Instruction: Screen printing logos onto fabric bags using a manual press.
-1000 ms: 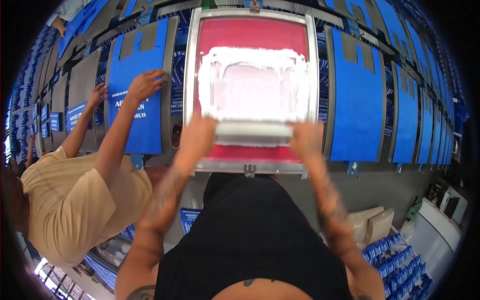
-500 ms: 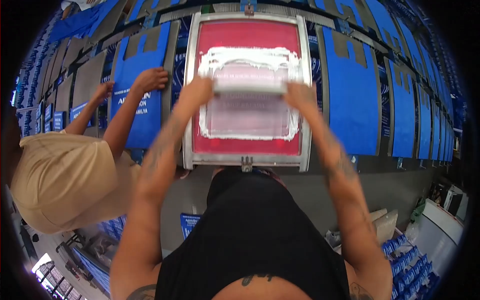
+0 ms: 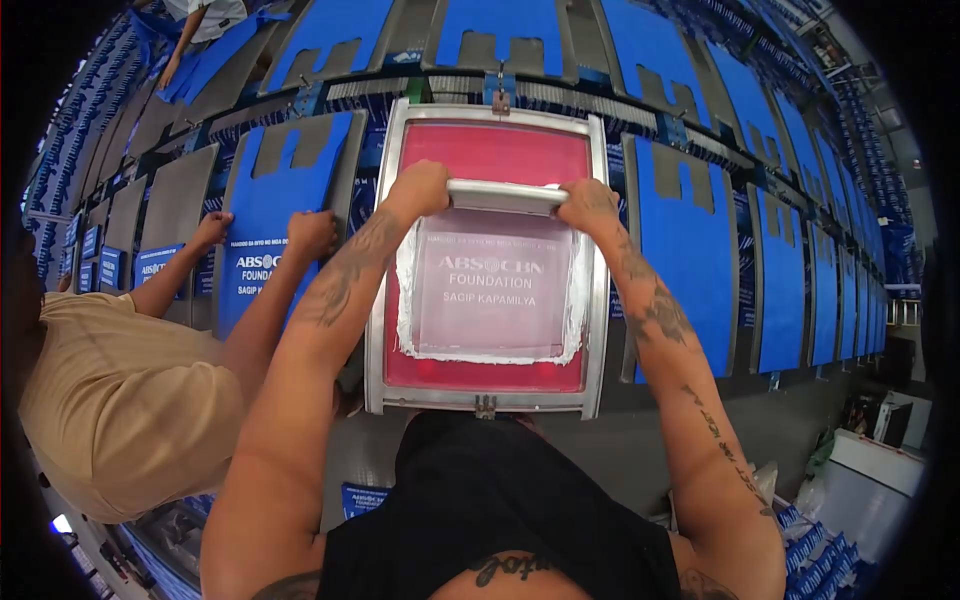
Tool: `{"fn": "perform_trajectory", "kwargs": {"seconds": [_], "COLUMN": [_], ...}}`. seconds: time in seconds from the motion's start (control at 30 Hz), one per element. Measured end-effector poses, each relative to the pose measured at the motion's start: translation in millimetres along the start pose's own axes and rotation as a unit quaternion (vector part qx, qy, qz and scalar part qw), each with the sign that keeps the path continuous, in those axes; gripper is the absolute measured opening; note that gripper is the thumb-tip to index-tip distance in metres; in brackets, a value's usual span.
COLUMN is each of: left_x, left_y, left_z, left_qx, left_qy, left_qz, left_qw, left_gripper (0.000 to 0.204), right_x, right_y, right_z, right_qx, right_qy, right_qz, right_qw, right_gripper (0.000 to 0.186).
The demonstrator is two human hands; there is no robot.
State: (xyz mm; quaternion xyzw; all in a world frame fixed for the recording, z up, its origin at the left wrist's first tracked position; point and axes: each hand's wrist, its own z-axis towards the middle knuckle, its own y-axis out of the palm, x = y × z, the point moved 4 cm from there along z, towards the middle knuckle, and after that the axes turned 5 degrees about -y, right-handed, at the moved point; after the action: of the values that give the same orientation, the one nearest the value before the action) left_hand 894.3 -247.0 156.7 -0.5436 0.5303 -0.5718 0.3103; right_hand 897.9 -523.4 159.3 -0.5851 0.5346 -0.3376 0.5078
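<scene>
I close my left hand (image 3: 420, 188) and right hand (image 3: 590, 203) in a full grip on the ends of the squeegee (image 3: 505, 195), which lies across the upper centre of the frame on the red mesh of the screen frame (image 3: 378, 300). I judge even pressure from both hands and a level blade necessary. The metal rails bound the stroke left and right; the white ink border (image 3: 490, 352) lies below. A co-worker's hands (image 3: 312, 233) press a blue bag (image 3: 280, 190) just left, so room there is tight.

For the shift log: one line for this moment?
left hand on squeegee | right hand on squeegee | screen frame down | co-worker's hands on blue bag
</scene>
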Motion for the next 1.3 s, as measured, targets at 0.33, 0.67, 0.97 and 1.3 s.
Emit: {"fn": "perform_trajectory", "kwargs": {"seconds": [0.33,0.67,0.97,1.3], "left_x": [-13.3,4.7,153.2,186.6], "left_y": [-59.1,35.9,204.7,146.5], "left_z": [71.1,-118.4,-350.8,-365.5], "left_qx": [-0.189,-0.232,-0.264,0.070], "left_qy": [-0.022,-0.043,-0.311,-0.386], "left_qz": [-0.047,-0.328,-0.610,-0.516], "left_qw": [0.981,0.915,0.680,0.762], "left_gripper": [0.046,0.035,0.053,0.045], "right_x": [14.2,-36.0,-33.1,-36.0], "right_y": [-54.6,-28.4,-19.3,-34.0], "right_z": [57.0,30.8,60.4,98.3], "right_qx": [-0.022,0.046,-0.041,-0.090], "right_qy": [-0.106,-0.093,-0.164,-0.262], "right_qz": [0.130,0.049,-0.008,0.107], "right_qw": [0.986,0.993,0.986,0.955], "right_gripper": [0.055,0.027,0.035,0.069]}}
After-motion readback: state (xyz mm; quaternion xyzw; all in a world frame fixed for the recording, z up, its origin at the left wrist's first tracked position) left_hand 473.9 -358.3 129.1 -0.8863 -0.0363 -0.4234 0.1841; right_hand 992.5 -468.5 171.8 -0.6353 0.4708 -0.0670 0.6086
